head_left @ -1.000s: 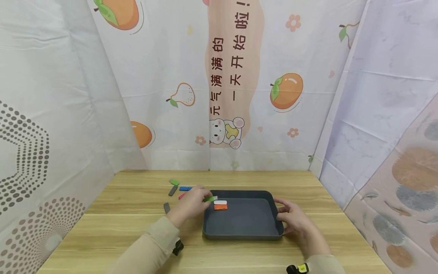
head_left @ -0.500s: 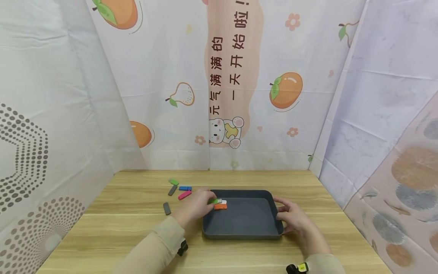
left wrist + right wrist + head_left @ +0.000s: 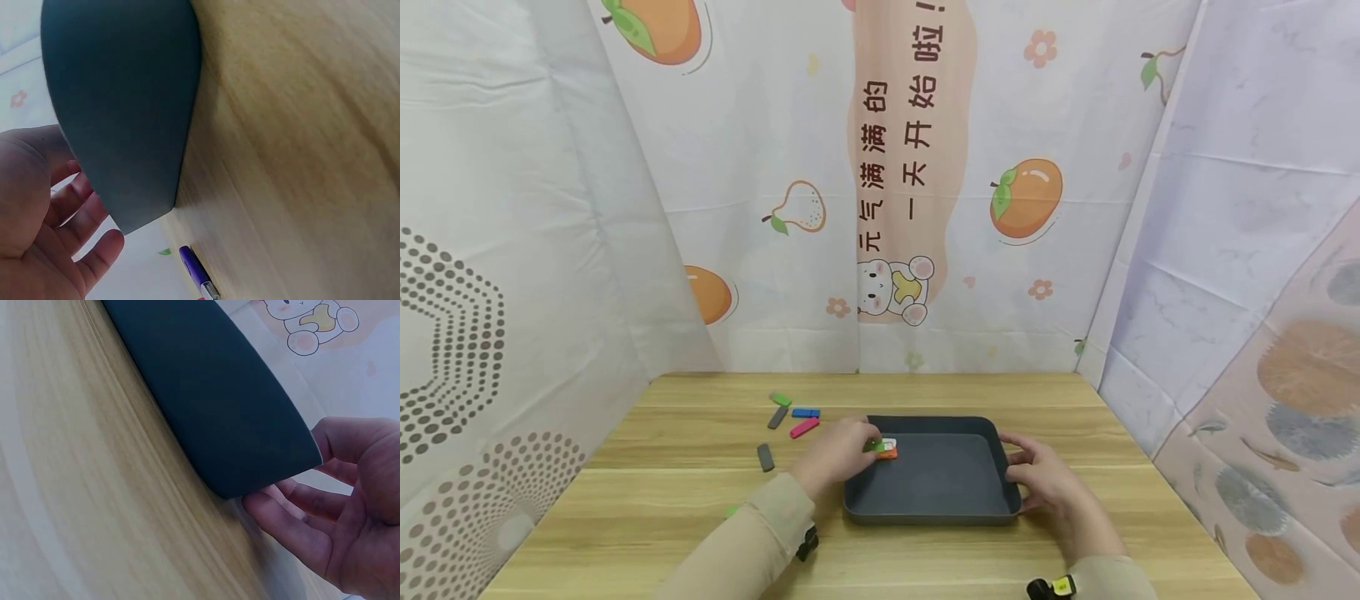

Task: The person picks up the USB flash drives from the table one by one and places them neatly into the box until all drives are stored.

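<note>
In the head view a dark grey tray [image 3: 940, 483] lies on the wooden table. My left hand [image 3: 838, 454] reaches over its left wall, pinching a green USB flash drive [image 3: 877, 447] low inside. That drive overlaps a white USB flash drive [image 3: 890, 443] and an orange USB flash drive [image 3: 888, 455] on the tray floor. At the tray's right wall, my right hand [image 3: 1047, 479] grips the rim; the right wrist view shows its fingers [image 3: 287, 531] at the wall's outer lower corner. In the left wrist view the tray wall hides the left fingertips and the green drive.
Left of the tray lie a green drive [image 3: 781, 398], a grey drive [image 3: 778, 417], a blue drive [image 3: 806, 412], a pink drive [image 3: 805, 427] and another grey drive [image 3: 765, 457]. A bright green piece [image 3: 732, 510] shows beside my left sleeve. Printed curtains [image 3: 955, 350] stand behind the table.
My left hand has moved right and slightly down into the tray with the green USB flash drive, bringing it over the white and orange drives. The right hand and tray stay put.
</note>
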`<state>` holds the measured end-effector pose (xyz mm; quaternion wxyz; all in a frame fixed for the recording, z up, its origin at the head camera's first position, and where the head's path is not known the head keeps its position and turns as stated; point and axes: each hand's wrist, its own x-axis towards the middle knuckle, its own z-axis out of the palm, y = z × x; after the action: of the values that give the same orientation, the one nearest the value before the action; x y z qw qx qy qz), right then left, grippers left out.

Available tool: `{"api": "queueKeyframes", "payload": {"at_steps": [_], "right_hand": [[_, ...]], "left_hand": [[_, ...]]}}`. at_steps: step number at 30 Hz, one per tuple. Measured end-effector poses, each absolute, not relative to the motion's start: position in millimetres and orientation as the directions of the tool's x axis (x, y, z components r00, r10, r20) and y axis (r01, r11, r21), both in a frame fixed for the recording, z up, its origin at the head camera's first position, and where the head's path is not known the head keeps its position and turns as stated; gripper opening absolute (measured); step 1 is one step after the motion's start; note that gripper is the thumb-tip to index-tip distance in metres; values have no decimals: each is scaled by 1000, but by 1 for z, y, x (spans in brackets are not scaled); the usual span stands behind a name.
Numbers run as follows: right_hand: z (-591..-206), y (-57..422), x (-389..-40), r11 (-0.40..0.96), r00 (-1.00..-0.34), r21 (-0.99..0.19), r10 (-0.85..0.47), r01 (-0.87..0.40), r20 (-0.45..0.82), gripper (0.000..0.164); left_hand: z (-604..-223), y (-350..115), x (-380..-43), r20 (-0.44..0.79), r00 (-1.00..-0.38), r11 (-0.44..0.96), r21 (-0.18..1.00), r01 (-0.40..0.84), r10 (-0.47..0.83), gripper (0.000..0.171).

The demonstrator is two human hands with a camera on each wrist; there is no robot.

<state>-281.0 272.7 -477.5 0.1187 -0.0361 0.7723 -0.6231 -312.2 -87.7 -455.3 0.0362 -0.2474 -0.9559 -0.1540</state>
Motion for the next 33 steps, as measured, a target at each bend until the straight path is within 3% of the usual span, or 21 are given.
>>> {"api": "queueKeyframes", "payload": {"at_steps": [23, 33], "right_hand": [[-476, 272, -281, 226, -971, -969, -191, 97, -142, 74], [-477, 274, -281, 230, -972, -968, -188, 99, -144, 74]], "left_hand": [[-461, -80, -312, 135, -842, 836, 114, 537, 523, 14], [-464, -77, -311, 127, -847, 840, 116, 529, 516, 15]]}}
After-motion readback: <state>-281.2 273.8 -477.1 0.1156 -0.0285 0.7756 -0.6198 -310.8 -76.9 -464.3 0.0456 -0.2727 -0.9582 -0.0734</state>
